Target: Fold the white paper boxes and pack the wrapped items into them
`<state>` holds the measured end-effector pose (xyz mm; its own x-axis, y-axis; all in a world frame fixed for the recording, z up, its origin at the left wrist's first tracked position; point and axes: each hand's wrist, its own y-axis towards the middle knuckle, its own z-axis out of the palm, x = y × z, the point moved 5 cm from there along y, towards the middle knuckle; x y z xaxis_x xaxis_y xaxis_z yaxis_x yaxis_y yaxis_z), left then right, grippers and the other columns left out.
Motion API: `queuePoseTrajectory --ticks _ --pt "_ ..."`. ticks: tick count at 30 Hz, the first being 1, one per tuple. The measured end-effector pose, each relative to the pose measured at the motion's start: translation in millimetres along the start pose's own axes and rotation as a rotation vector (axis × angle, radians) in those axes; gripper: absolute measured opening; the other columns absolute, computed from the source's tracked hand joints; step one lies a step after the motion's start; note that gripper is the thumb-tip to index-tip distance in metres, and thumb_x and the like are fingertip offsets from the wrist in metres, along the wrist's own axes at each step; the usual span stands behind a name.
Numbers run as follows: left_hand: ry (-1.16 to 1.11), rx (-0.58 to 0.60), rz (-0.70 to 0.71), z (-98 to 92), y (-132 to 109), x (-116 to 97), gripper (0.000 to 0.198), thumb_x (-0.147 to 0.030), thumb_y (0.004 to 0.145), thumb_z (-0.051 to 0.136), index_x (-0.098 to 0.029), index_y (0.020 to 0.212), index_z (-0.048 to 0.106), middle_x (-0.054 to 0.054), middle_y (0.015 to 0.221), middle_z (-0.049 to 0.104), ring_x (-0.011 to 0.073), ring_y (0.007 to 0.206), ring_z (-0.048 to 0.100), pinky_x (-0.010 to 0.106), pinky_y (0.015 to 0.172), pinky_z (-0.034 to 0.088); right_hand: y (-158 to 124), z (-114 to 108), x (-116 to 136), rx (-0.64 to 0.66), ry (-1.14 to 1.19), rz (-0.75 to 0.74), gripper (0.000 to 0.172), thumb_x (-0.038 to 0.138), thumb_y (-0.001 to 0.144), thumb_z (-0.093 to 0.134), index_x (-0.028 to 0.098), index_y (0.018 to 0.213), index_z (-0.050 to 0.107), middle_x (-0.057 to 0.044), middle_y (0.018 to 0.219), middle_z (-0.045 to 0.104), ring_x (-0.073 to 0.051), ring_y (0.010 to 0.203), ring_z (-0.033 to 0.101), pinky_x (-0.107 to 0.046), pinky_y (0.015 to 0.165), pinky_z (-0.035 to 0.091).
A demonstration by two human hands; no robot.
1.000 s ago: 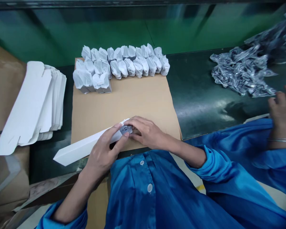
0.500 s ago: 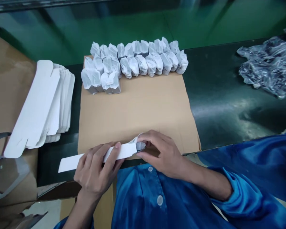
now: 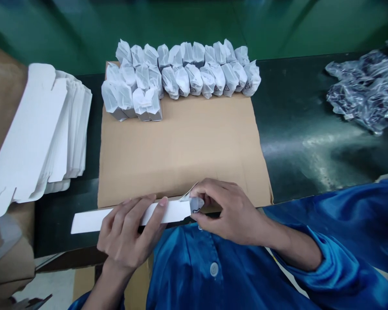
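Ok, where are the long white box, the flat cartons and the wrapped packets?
long white box (image 3: 176, 212): head view, top face near open end.
flat cartons (image 3: 26, 137): head view, middle of top sheet.
wrapped packets (image 3: 194, 79): head view, mid-row packet.

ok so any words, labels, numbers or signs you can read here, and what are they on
No word or number reads clearly.
On the white wrapped packets: small triangle signs on two or three, print too small to read.
On the wrapped piece, pinched by the right hand at the mouth of the long white box: dark marks, blurred.
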<state>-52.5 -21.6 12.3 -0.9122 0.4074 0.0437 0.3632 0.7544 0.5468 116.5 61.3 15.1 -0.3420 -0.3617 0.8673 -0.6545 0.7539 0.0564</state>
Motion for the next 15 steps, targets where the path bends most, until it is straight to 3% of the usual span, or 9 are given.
queuePoseTrajectory --ticks 5,8,12,15 --pt "-0.059 0.072 -0.092 3.2 12.2 -3.1 0.054 -0.042 0.076 0.078 -0.012 0.118 0.065 0.014 0.093 0.071 0.0293 0.087 0.065 0.042 0.076 0.047 -1.5 10.6 1.4 -0.052 -0.136 -0.107 0.022 0.012 0.083 0.059 0.018 0.104 0.057 -0.006 0.092 0.068 -0.016 0.078 0.065 -0.027 0.064 0.053" --pt "-0.088 0.083 -0.157 5.3 16.2 -5.8 0.052 -0.043 0.075 0.079 -0.013 0.114 0.066 0.014 0.094 0.071 0.0291 0.086 0.064 0.041 0.072 0.046 -3.4 11.4 -0.8 -0.096 -0.116 -0.125 0.021 0.011 0.087 0.058 0.017 0.106 0.059 -0.007 0.096 0.07 -0.016 0.083 0.066 -0.028 0.068 0.055" --pt "-0.049 0.051 -0.139 6.8 17.7 -7.0 0.047 -0.041 0.078 0.078 -0.013 0.113 0.066 0.013 0.092 0.071 0.0262 0.081 0.063 0.038 0.068 0.043 -2.3 15.3 -12.3 -0.114 0.192 0.097 0.024 0.01 0.087 0.06 0.02 0.109 0.059 -0.003 0.101 0.072 -0.014 0.089 0.07 -0.026 0.078 0.057" --pt "-0.057 0.116 -0.055 7.9 15.9 -2.2 0.051 -0.037 0.082 0.074 -0.01 0.124 0.061 0.015 0.099 0.071 0.0267 0.086 0.064 0.039 0.072 0.046 1.0 21.4 -15.7 -0.042 0.296 0.191 0.042 0.005 0.088 0.05 0.022 0.125 0.053 0.0 0.102 0.074 -0.014 0.092 0.07 -0.029 0.082 0.057"
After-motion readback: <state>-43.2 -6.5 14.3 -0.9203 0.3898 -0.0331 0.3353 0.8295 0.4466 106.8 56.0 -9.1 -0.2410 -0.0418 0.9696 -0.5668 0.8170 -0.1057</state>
